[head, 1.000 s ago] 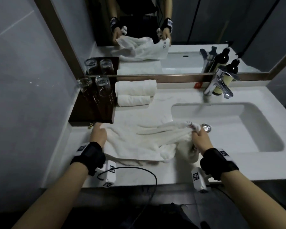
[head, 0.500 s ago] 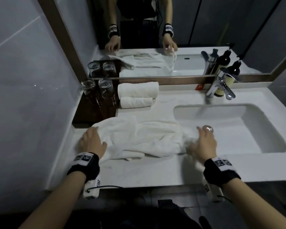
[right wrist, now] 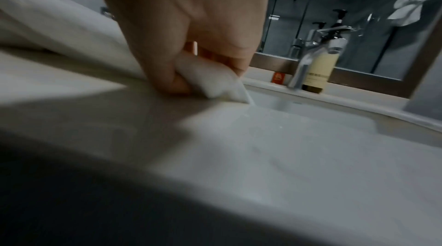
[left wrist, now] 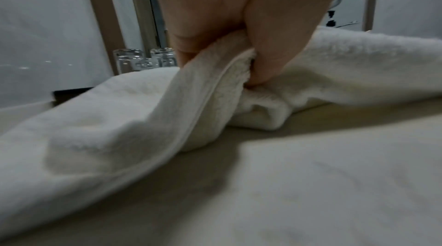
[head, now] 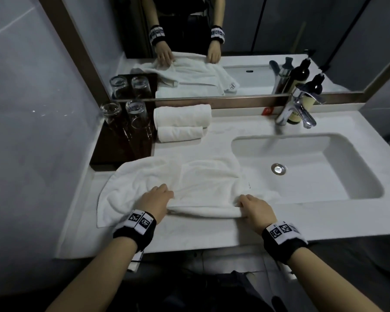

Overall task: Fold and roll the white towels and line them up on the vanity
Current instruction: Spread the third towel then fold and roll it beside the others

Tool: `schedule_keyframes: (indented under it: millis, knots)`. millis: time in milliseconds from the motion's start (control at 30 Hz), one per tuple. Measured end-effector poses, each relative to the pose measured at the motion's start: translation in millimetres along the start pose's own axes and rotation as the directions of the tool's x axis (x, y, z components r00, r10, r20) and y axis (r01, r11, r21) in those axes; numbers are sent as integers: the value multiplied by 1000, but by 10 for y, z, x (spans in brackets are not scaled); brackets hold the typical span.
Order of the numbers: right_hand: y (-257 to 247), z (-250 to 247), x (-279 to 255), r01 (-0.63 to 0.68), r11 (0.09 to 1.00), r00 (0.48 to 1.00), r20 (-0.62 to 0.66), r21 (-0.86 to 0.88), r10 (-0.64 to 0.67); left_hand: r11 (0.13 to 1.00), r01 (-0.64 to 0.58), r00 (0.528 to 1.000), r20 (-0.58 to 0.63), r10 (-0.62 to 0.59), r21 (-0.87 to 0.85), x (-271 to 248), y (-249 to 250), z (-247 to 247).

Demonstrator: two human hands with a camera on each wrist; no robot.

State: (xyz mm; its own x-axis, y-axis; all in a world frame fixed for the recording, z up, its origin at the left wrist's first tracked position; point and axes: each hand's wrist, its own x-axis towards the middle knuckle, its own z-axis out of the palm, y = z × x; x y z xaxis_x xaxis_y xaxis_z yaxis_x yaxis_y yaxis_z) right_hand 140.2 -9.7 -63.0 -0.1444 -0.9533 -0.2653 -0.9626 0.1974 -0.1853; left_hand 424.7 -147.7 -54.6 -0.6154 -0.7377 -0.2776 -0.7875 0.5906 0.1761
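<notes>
A white towel [head: 167,176] lies spread on the vanity counter [head: 200,235], left of the sink. My left hand [head: 158,200] pinches its near edge, thumb and fingers folded over the hem [left wrist: 215,83]. My right hand [head: 254,207] pinches the near edge further right, a fold of cloth [right wrist: 203,76] between thumb and fingers. Between the two hands the near edge is doubled over in a thick fold. Two rolled white towels [head: 181,114] [head: 179,134] lie side by side at the back against the mirror.
Two upturned glasses [head: 122,115] stand on a dark tray [head: 122,149] at the back left. The sink basin [head: 302,167] with its drain fills the right side. A chrome tap [head: 295,109], a pump bottle [right wrist: 320,72] and a small red item [head: 266,111] sit behind it.
The bunched towel has been laid out flatter on the counter. Both hands moved from its far ends to its near edge, closer together, and now pinch a fold there.
</notes>
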Motion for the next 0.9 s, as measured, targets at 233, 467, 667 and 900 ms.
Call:
schedule_keyframes:
  millis: [233, 467, 667, 900]
  knots:
    - [453, -135, -17, -386, 922, 922, -10, 27, 386, 996, 47, 998, 37, -45, -72, -212, -267, 106]
    - [706, -208, 1, -384, 735, 872, -44, 559, 488, 995, 23, 1000, -3, -23, -95, -372, -136, 236]
    - [546, -303, -85, 25, 851, 815, -504, 525, 287, 991, 100, 993, -50, -105, -84, -461, 51, 282]
    - [811, -138, -681, 139, 951, 930, -365, 275, -31, 961, 277, 952, -144, -272, 19, -570, 349, 392]
